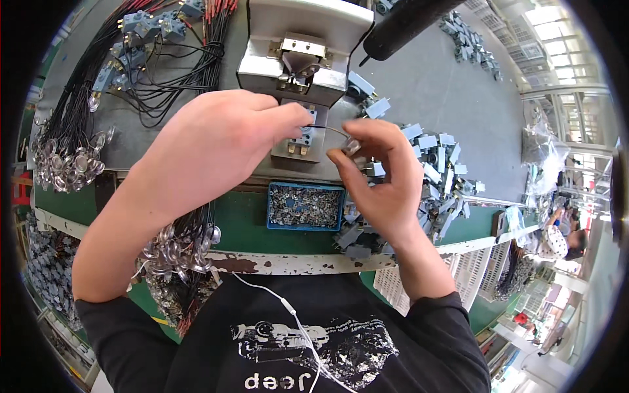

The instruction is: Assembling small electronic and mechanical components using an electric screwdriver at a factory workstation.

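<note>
My left hand [219, 141] reaches over the bench with thumb and forefinger pinched on a thin wire [333, 130]. Its black part runs out from those fingertips, just over a grey-blue plastic block [303, 139] with brass terminals. That block sits on a metal fixture [316, 155] below the press head [301, 60]. At the wire's other end is a small shiny metal-and-clear piece [352, 145], gripped between the thumb and fingers of my right hand [386, 173]. The wire spans the gap between both hands. My left fingers hide part of the block.
A blue tray [305, 206] of small metal parts stands at the bench's near edge. Many grey-blue blocks [436, 157] lie heaped on the right. Bundled black wires [196, 56] and round metal ends [69, 160] occupy the left. A dark cylindrical tool [406, 29] hangs upper right.
</note>
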Motion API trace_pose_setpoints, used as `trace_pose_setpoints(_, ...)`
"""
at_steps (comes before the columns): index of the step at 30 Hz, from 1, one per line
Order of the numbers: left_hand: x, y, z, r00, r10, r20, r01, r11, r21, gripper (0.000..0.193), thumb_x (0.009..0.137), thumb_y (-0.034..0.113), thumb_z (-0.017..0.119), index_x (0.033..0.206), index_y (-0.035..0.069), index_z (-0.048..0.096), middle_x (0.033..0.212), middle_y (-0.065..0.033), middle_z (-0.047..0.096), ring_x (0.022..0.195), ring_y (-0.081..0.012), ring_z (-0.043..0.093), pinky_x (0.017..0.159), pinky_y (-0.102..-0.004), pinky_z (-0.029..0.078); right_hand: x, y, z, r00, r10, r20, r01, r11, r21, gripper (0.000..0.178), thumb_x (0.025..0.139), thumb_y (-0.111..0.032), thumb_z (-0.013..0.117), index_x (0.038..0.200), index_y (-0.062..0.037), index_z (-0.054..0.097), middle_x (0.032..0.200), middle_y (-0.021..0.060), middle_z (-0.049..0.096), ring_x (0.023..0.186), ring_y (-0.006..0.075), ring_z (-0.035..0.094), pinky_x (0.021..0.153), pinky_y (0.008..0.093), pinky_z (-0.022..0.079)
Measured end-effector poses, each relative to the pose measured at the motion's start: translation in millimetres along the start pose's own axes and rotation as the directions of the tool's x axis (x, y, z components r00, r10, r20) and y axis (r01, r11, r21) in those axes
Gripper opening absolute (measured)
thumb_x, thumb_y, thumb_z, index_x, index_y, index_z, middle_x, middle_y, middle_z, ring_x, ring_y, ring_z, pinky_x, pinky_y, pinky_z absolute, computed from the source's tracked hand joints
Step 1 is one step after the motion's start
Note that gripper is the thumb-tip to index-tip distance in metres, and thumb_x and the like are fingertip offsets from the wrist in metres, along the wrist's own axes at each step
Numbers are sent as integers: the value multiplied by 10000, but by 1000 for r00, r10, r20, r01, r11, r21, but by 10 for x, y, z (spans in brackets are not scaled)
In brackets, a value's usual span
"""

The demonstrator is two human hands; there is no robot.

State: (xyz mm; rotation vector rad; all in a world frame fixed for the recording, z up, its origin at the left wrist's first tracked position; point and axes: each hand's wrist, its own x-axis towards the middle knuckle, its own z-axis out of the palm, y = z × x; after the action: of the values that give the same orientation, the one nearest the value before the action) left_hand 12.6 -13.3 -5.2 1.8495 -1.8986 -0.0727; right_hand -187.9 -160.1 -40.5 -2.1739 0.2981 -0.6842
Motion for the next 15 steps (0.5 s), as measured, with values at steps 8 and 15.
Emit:
trace_pose_setpoints(8,-35,38,-186,998,-36,51,42,991,-130,205,889,63,678,1089,60,724,810,-106,696,775,-307,688,690,-403,520,78,-53,73,936,317,150,-351,849,395,385,1039,-39,601,1403,60,525,1256,184,692,1097,231,717,946,336,588)
trace_pose_setpoints(15,-48,-68,-291,1000,-12,21,14,992,-122,166,895,70,681,1048,25,726,813,-107,700,752,-277,667,706,-383,520,270,11,37,815,353,460,-578,544,608,422,1073,-153,581,1434,56,513,1196,187,706,1099,249,722,978,349,590)
